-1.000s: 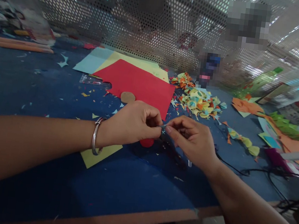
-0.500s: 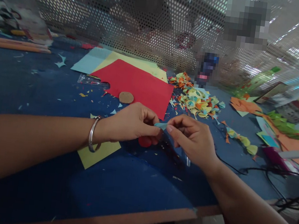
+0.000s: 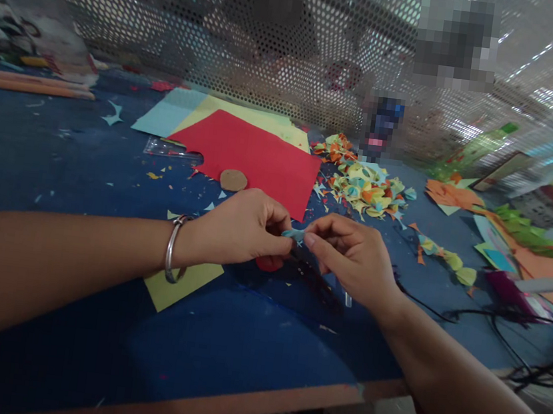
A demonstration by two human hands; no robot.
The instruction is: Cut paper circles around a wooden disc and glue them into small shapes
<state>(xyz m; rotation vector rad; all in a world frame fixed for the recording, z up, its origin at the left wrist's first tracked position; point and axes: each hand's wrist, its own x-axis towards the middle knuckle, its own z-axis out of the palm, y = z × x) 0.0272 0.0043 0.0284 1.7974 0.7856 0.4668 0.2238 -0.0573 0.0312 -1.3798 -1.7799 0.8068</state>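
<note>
Between my two hands is a small light-blue paper piece [image 3: 295,235], pinched at both ends. My left hand [image 3: 248,227], with a silver bangle at the wrist, grips its left end. My right hand [image 3: 352,250] has thumb and forefinger closed on the right end. Below my left fingers a round red paper piece [image 3: 268,263] shows in part. Dark scissors [image 3: 315,282] seem to lie on the table under the hands, though shadow blurs them. Beyond the left hand a brown cardboard disc [image 3: 233,180] rests against a red paper sheet [image 3: 263,155] with scalloped cuts.
A yellow paper square [image 3: 183,286] lies under my left wrist. A heap of folded coloured paper pieces [image 3: 372,188] is at the back, before a perforated metal screen [image 3: 201,36]. Black cables [image 3: 504,322] and a magenta object [image 3: 518,294] lie at right. The blue table's front edge [image 3: 232,403] is near.
Both hands have drawn slightly closer together, the right one shifting a little left. The light-blue paper now looks shorter and more crumpled or folded between the fingers.
</note>
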